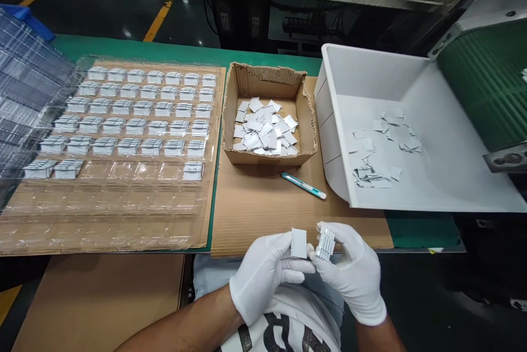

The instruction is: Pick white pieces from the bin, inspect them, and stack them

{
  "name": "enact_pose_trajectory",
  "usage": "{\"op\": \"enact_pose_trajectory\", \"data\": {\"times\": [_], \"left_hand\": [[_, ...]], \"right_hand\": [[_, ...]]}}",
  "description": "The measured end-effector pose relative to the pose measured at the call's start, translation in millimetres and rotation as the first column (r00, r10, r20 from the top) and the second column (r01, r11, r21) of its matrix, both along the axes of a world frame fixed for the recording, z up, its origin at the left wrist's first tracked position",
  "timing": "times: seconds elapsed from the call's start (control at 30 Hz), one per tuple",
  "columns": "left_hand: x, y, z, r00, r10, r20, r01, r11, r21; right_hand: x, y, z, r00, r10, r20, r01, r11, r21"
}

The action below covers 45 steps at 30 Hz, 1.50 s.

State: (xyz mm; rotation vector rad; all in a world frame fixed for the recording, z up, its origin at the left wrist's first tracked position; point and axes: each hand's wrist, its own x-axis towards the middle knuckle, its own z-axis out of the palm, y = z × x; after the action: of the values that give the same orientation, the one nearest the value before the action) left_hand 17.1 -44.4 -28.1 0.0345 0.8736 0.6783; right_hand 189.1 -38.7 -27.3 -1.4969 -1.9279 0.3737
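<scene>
My left hand [274, 264], in a white glove, pinches one flat white rectangular piece [298, 243] between thumb and fingers. Close beside it, my right hand [352, 269], gloved too, grips a small stack of thin white pieces [325, 244] with grey edges facing up. Both hands are over my lap at the table's front edge. Ahead of them, a cardboard box [269, 161] holds a loose heap of similar white pieces [267, 129]. At the left, a clear plastic tray [123, 198] carries rows of stacked pieces in its far pockets; several nearer pockets hold nothing.
A teal and white utility knife [303, 185] lies on the cardboard sheet [247, 209]. To the right stands a large white bin [465, 176] with scattered pieces, below a green conveyor belt [489, 77]. Piled clear trays [33, 83] rise at the far left.
</scene>
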Motion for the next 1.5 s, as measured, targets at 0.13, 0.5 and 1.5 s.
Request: {"op": "enact_pose_trajectory", "data": {"times": [0.13, 0.5, 1.5], "left_hand": [[0, 0, 1.2, 1.000, 0.003, -0.001, -0.003, 1.000, -0.020], [0, 1, -0.8, 1.000, -0.005, -0.031, 0.005, 1.000, 0.005], [-21, 14, -12.0, 0.902, 0.073, 0.426, -0.156, 0.974, 0.164]], "right_hand": [[1, 0, -2.6, 1.000, 0.003, 0.009, -0.002, 1.000, -0.008], [-1, 2, -1.9, 1.000, -0.012, 0.013, 0.011, 1.000, 0.005], [6, -1, -17.1, 0.995, -0.004, -0.095, 0.006, 1.000, 0.023]]}}
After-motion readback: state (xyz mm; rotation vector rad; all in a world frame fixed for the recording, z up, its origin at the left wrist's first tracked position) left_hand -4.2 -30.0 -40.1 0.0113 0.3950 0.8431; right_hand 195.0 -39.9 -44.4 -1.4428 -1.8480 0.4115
